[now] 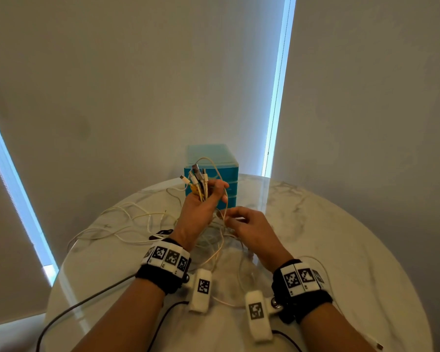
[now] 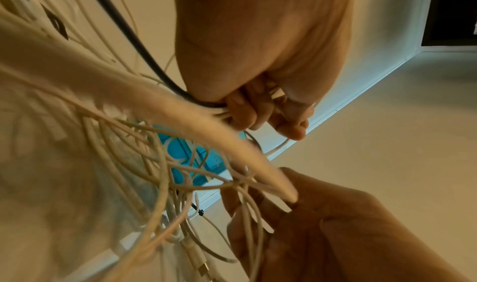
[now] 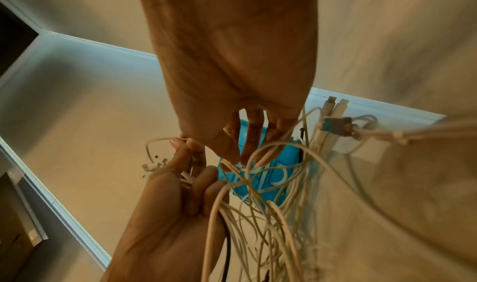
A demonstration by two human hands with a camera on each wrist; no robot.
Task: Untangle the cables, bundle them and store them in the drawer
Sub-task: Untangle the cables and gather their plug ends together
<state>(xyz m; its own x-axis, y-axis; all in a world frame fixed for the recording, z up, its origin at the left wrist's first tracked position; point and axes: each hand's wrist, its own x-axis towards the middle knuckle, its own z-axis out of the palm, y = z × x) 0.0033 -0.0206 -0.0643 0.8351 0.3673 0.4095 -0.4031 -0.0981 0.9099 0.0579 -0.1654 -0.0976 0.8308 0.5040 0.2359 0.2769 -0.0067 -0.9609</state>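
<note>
Cables [image 1: 137, 222]: white tangle sprawled on marble table [image 1: 341, 237], centre and left of head view. Left hand [image 1: 201, 207] raised at centre, fingers curled round a bunch of plug ends. Right hand [image 1: 252, 229] just beside it, lower right, fingertips pinching strands. Blue drawer unit [image 1: 211, 161] behind hands, drawers closed.

Tangled white cables [image 1: 214, 235] (one black) hang before the shut blue drawer unit [image 1: 233, 171].

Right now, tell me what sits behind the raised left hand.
Behind the left hand stands a blue drawer unit; the hand and its cable ends cover parts of the drawer fronts. Its contents are hidden.
</note>
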